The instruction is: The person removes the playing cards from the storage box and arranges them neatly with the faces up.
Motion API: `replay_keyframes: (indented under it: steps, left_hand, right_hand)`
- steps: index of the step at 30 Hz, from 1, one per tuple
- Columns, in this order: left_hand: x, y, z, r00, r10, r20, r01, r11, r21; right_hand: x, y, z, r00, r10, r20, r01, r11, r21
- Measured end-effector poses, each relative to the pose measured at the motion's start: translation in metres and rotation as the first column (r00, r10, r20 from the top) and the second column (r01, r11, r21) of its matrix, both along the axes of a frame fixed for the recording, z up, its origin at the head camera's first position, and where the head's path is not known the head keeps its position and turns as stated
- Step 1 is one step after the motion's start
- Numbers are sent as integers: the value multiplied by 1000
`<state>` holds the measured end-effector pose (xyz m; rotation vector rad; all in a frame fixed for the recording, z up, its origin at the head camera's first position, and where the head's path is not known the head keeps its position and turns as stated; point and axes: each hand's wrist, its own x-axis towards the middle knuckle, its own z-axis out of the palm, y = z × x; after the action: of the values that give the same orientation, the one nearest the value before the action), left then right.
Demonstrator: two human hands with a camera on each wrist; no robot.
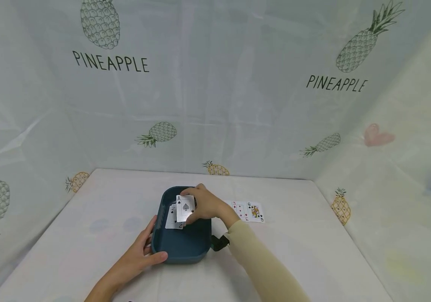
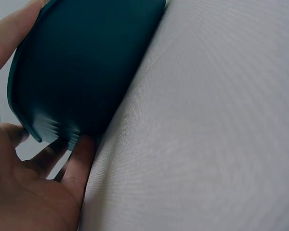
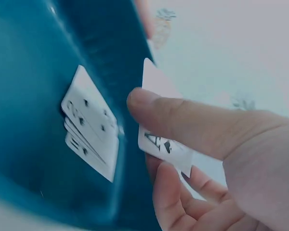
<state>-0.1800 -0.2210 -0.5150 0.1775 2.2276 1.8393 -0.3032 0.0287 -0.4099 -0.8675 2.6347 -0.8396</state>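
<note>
A dark blue tray (image 1: pixel 181 247) lies on the white table. My left hand (image 1: pixel 139 253) grips it at the left near corner, thumb by the near rim and fingers along the outer wall (image 2: pixel 82 86). Over the tray, my right hand (image 1: pixel 209 204) pinches an ace of spades playing card (image 1: pixel 185 209) between thumb and fingers. The right wrist view shows the ace (image 3: pixel 156 144) held apart from the cards below. Several playing cards (image 3: pixel 89 115) lie overlapping on the tray floor, a two uppermost; the held ace partly covers them in the head view.
On the table right of the tray lie a three of diamonds (image 1: pixel 239 209) and a queen (image 1: pixel 255 212), partly behind my right forearm. A dark green and black object (image 1: pixel 220 242) shows beside my right sleeve. A pineapple-print sheet (image 1: pixel 219 92) hangs behind the table.
</note>
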Motion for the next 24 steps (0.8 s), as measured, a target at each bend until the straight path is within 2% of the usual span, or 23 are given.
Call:
replay_keyframes:
  steps: [3,8,15,24]
  left_hand:
    - [0,1,0,1000,10,-5,-10,1000,-18]
    - [1,-1,1,999,36,8,-36,999,-38]
    - [2,0,1,999,43,16,-43,999,-34]
    - [2,2,3,999,38,9,-38,998,-46]
  right_hand:
    - [-2,18,6,1000,6,21,-6,999,-41]
    - [-7,49,15,998,-38,44,40,997,-62]
    - [-15,98,14,993,-88,78,93,993,-66]
    - [-23,178,7,982,-158,102,162,986,-31]
